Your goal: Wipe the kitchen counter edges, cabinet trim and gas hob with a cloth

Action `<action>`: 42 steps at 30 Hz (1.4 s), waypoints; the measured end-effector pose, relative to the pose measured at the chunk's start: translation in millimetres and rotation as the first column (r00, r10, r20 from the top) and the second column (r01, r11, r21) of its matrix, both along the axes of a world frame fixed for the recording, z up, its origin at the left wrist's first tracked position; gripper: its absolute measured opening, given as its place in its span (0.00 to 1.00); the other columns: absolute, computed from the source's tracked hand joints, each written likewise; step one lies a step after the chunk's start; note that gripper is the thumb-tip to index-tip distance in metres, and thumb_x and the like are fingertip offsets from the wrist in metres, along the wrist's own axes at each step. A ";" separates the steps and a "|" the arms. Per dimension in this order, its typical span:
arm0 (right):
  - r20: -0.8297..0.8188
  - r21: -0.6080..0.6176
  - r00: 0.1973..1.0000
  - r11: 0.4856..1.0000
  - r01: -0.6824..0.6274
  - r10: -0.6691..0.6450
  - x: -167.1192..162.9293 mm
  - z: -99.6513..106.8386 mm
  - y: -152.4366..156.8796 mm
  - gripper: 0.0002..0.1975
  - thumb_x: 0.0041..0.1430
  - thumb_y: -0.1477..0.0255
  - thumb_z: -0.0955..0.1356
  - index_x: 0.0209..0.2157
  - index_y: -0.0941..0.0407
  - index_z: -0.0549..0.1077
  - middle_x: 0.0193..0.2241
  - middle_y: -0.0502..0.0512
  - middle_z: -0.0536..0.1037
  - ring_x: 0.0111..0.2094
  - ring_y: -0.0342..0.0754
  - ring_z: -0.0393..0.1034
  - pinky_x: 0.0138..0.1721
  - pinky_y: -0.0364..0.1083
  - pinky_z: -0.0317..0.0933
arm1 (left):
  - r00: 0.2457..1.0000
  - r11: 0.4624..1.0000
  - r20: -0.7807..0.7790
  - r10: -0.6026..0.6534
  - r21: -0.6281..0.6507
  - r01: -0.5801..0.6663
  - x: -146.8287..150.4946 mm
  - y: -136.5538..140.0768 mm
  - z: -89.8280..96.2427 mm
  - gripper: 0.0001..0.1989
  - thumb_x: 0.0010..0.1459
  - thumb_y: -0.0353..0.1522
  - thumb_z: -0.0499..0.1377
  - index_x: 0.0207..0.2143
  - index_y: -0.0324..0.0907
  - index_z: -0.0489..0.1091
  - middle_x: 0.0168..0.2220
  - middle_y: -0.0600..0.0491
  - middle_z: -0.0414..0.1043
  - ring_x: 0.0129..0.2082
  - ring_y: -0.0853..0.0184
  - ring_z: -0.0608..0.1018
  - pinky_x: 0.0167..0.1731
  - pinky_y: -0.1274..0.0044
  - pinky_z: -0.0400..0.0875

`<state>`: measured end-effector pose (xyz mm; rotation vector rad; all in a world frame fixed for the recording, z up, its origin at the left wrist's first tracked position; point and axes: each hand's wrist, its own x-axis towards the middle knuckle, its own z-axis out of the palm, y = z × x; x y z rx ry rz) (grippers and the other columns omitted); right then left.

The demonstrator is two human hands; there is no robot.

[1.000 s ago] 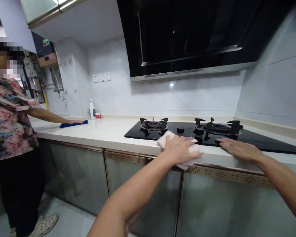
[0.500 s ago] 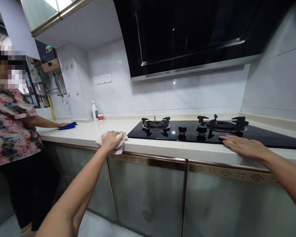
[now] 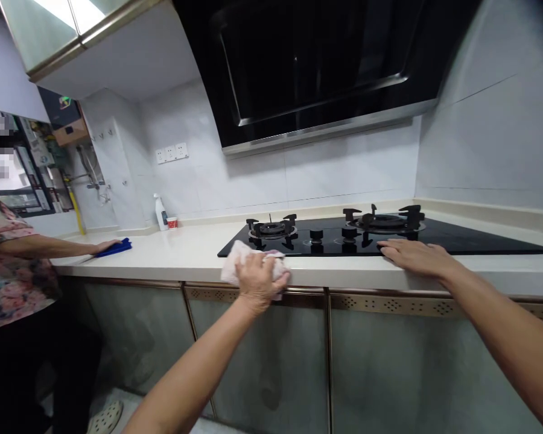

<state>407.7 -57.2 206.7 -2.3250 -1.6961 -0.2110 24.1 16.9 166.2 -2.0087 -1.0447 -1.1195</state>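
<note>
My left hand (image 3: pixel 257 276) is closed over a pale pinkish cloth (image 3: pixel 230 265), pressing it on the front edge of the white countertop (image 3: pixel 185 248). The cloth lies just in front of the left part of the black glass gas stove (image 3: pixel 298 246). My right hand (image 3: pixel 414 258) rests flat, fingers stretched out, at the stove's front edge by the right burner (image 3: pixel 384 223). It holds nothing. Between my hands sit two control knobs (image 3: pixel 316 237), behind the edge.
At the left a person (image 3: pixel 13 259) in a flowered top presses a blue cloth (image 3: pixel 114 248) on the counter. A spray bottle (image 3: pixel 160 213) and a small red-and-white tub (image 3: pixel 172 223) stand against the wall. A black range hood (image 3: pixel 317 66) overhangs the stove.
My left hand has slid the cloth rightward along the counter edge, to the front of the stove. My right hand stays at the stove's edge. The view has shifted right.
</note>
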 end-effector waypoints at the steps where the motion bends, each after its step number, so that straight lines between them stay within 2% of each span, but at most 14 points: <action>1: 0.000 -0.001 1.000 1.000 -0.006 0.006 0.0 0.0 0.1 0.33 0.68 0.59 0.49 0.68 0.51 0.64 0.70 0.50 0.58 0.71 0.56 0.50 0.69 0.69 0.44 | 0.998 0.998 -0.026 -0.059 0.005 0.059 26.2 -7.7 -1.5 0.25 0.60 0.55 0.55 0.48 0.49 0.75 0.49 0.47 0.77 0.48 0.52 0.73 0.52 0.57 0.55; 4: 0.010 -0.002 1.000 1.000 -0.015 0.015 0.2 0.4 -0.6 0.33 0.68 0.60 0.48 0.68 0.51 0.64 0.70 0.50 0.58 0.71 0.56 0.50 0.68 0.69 0.45 | 0.965 0.976 -0.145 -0.218 -0.016 0.218 101.2 -34.9 -1.9 0.27 0.62 0.56 0.53 0.51 0.48 0.72 0.51 0.47 0.75 0.49 0.54 0.72 0.54 0.56 0.55; 7: 0.032 -0.001 0.999 1.000 -0.030 0.030 2.1 1.4 -3.5 0.32 0.68 0.60 0.49 0.67 0.51 0.65 0.69 0.51 0.60 0.70 0.56 0.53 0.67 0.68 0.48 | 0.919 0.950 -0.243 -0.312 -0.098 0.296 156.8 -65.0 6.1 0.30 0.62 0.57 0.52 0.54 0.45 0.69 0.51 0.45 0.73 0.49 0.53 0.71 0.54 0.54 0.57; 9: 0.060 -0.008 0.996 0.998 -0.059 0.059 5.0 1.7 -5.8 0.31 0.68 0.62 0.50 0.66 0.51 0.65 0.68 0.52 0.61 0.69 0.56 0.54 0.68 0.67 0.49 | 0.886 0.926 -0.279 -0.371 -0.187 0.329 176.0 -81.0 16.6 0.33 0.61 0.57 0.51 0.59 0.45 0.64 0.53 0.43 0.72 0.51 0.52 0.70 0.54 0.54 0.58; 12: 0.093 -0.004 0.991 0.995 -0.101 0.101 9.0 1.6 -6.9 0.30 0.66 0.64 0.53 0.65 0.49 0.67 0.67 0.51 0.63 0.68 0.56 0.57 0.67 0.65 0.53 | 0.809 0.851 -0.324 -0.490 -0.379 0.363 177.8 -89.4 37.8 0.37 0.61 0.54 0.52 0.65 0.43 0.56 0.57 0.42 0.70 0.55 0.52 0.69 0.54 0.54 0.60; 15: 0.063 0.014 0.995 0.997 -0.081 0.080 8.6 1.5 -5.8 0.30 0.66 0.63 0.52 0.64 0.48 0.69 0.66 0.52 0.65 0.67 0.57 0.58 0.65 0.66 0.55 | 0.725 0.796 -0.400 -0.560 -0.504 0.337 159.5 -78.7 56.2 0.34 0.62 0.52 0.51 0.63 0.42 0.58 0.59 0.42 0.69 0.57 0.53 0.69 0.55 0.55 0.61; 17: 0.041 0.010 0.998 0.999 -0.053 0.052 5.9 1.8 -5.5 0.31 0.67 0.62 0.50 0.65 0.50 0.67 0.67 0.53 0.64 0.69 0.56 0.56 0.67 0.65 0.52 | 0.719 0.821 -0.450 -0.529 -0.485 0.301 142.1 -66.0 61.7 0.32 0.63 0.53 0.51 0.60 0.42 0.63 0.58 0.42 0.70 0.57 0.52 0.70 0.55 0.56 0.62; 21: 0.034 -0.001 0.999 0.999 -0.042 0.042 2.5 1.4 -6.4 0.33 0.68 0.61 0.48 0.67 0.51 0.64 0.69 0.52 0.61 0.70 0.55 0.53 0.68 0.65 0.48 | 0.817 0.889 -0.407 -0.410 -0.378 0.258 95.1 -39.9 56.2 0.34 0.62 0.57 0.49 0.61 0.45 0.65 0.54 0.43 0.74 0.54 0.51 0.73 0.51 0.57 0.63; 27: 0.030 -0.006 0.999 0.999 -0.037 0.037 12.0 -7.1 -2.3 0.35 0.68 0.59 0.47 0.68 0.52 0.62 0.70 0.51 0.58 0.71 0.55 0.51 0.69 0.65 0.46 | 0.949 0.927 -0.209 -0.235 -0.340 0.155 -8.4 -3.1 48.0 0.27 0.64 0.52 0.51 0.60 0.54 0.68 0.51 0.51 0.77 0.52 0.56 0.74 0.53 0.61 0.61; 31: 0.020 0.039 0.998 0.998 -0.054 0.053 18.1 -12.2 1.8 0.35 0.67 0.58 0.48 0.68 0.51 0.64 0.69 0.53 0.60 0.70 0.58 0.53 0.68 0.67 0.48 | 0.996 0.890 -0.093 -0.018 -0.456 -0.027 -82.9 23.1 59.1 0.21 0.65 0.47 0.49 0.51 0.49 0.74 0.49 0.50 0.78 0.48 0.57 0.76 0.48 0.66 0.65; 34: 0.027 0.059 0.998 0.997 -0.049 0.048 16.9 -11.1 2.0 0.33 0.67 0.59 0.49 0.66 0.50 0.67 0.68 0.53 0.62 0.69 0.59 0.55 0.67 0.68 0.50 | 0.980 0.836 -0.039 0.194 -0.517 -0.185 -124.4 41.7 72.5 0.21 0.65 0.46 0.48 0.46 0.46 0.74 0.47 0.46 0.80 0.46 0.54 0.78 0.46 0.65 0.66; 36: 0.029 0.053 0.999 0.998 -0.044 0.042 14.2 -8.9 1.1 0.33 0.67 0.59 0.50 0.66 0.50 0.67 0.68 0.53 0.62 0.69 0.59 0.55 0.67 0.68 0.50 | 0.958 0.803 -0.003 0.288 -0.545 -0.243 -137.4 51.8 84.4 0.23 0.64 0.49 0.48 0.47 0.45 0.73 0.46 0.43 0.80 0.47 0.50 0.78 0.45 0.64 0.66; 39: 0.029 0.023 0.999 0.999 -0.040 0.039 10.9 -6.4 -0.4 0.33 0.67 0.59 0.49 0.67 0.51 0.65 0.69 0.52 0.60 0.69 0.59 0.54 0.67 0.67 0.49 | 0.923 0.792 0.135 0.360 -0.567 -0.226 -130.5 62.1 106.7 0.27 0.63 0.53 0.47 0.49 0.44 0.71 0.47 0.42 0.80 0.49 0.49 0.78 0.45 0.65 0.67; 42: 0.037 0.026 0.999 0.999 -0.028 0.027 9.9 -6.3 -1.4 0.34 0.67 0.59 0.49 0.67 0.50 0.65 0.69 0.51 0.60 0.70 0.58 0.53 0.67 0.66 0.48 | 0.940 0.836 0.206 0.271 -0.535 -0.124 -100.0 68.1 123.2 0.29 0.66 0.50 0.43 0.56 0.44 0.68 0.53 0.43 0.77 0.52 0.51 0.77 0.48 0.64 0.68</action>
